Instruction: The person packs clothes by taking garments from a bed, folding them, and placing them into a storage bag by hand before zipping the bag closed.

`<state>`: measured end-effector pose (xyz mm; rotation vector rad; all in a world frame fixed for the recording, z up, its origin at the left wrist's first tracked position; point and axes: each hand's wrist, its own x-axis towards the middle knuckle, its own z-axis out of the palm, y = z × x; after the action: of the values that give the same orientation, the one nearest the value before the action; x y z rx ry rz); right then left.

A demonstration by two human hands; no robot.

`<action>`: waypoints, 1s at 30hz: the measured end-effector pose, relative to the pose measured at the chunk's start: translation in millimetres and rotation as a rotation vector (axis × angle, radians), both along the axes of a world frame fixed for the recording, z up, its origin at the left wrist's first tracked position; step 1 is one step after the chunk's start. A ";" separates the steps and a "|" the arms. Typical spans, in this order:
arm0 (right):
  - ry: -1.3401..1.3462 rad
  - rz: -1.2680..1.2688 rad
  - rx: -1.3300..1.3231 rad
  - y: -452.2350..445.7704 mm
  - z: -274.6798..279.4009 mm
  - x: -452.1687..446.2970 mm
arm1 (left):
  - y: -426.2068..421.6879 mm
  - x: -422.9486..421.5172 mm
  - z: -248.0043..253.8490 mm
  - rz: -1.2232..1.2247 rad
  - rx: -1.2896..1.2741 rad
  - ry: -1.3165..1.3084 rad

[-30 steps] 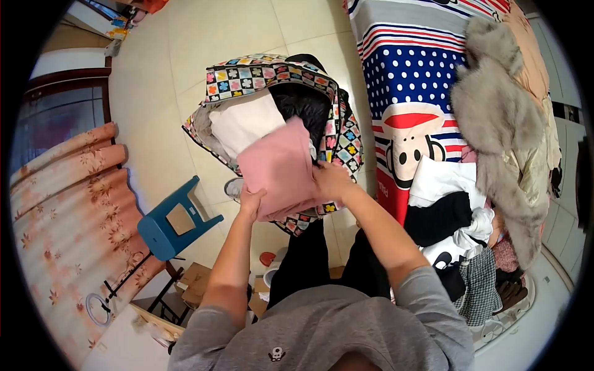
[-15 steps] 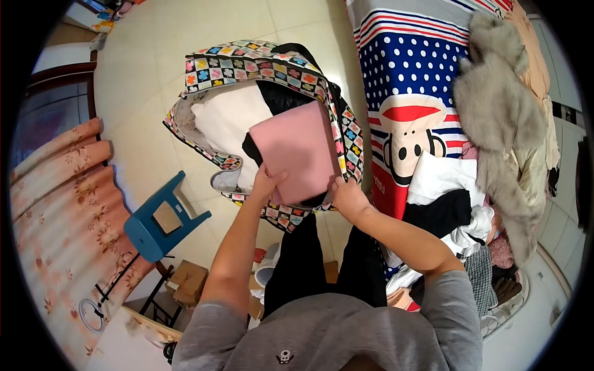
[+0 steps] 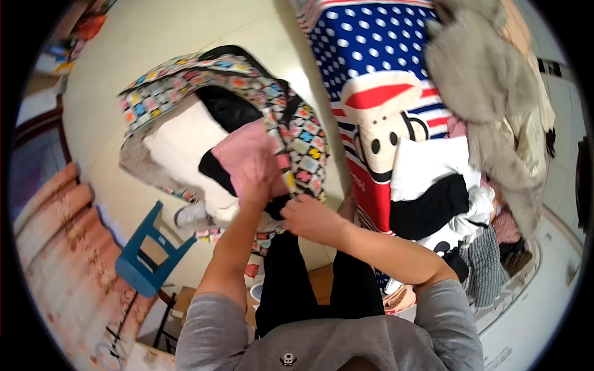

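The left hand [image 3: 256,176] lies with fingers spread on the pink folded cloth [image 3: 234,151], inside the flower-checked bag [image 3: 145,106]. The right hand [image 3: 309,217] is curled at the bag's near right edge; blur hides whether it pinches it. Pressing works best with a flat palm and the rim held aside, keeping the folds level beside the white cloth [image 3: 185,139]. Rightward, clothes cover part of the bed [image 3: 390,49].

I am in a home, likely a bedroom: on my right a cartoon-printed bedcover [image 3: 346,46] lies under piled clothes [image 3: 430,164]; on my left a peach curtain [image 3: 52,253] hangs, and a blue plastic stool [image 3: 132,274] stands on pale floor tiles [image 3: 111,74].
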<state>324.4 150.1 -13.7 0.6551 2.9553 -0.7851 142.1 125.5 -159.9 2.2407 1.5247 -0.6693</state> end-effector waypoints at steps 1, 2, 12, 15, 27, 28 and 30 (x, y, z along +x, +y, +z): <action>0.005 -0.008 -0.011 -1.0 -2.3 -1.1 | -0.9 2.1 -23.7 0.010 -0.012 0.040; 0.014 -0.017 -0.022 -1.8 -2.6 -0.8 | -0.4 3.4 -38.3 0.018 -0.022 0.084; 0.296 -1.162 -0.453 -115.2 48.5 128.1 | 2.6 -41.4 42.2 0.694 -0.197 -0.755; 0.234 -1.770 -0.367 -188.7 35.7 200.6 | -7.8 -46.6 77.3 0.956 0.308 -0.776; -0.918 -2.805 0.005 -475.6 50.6 406.2 | -53.5 214.4 198.7 0.589 -0.855 -0.842; -0.899 -2.744 0.032 -479.5 56.9 424.1 | -60.9 227.3 195.1 0.525 -0.886 -0.792; -0.879 -2.697 0.053 -489.1 54.8 462.2 | -70.7 250.8 198.1 0.425 -0.925 -0.688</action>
<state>786.6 -339.0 41.1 3.0339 -0.1554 0.1118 392.9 54.8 38.2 1.1984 0.9750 -0.3034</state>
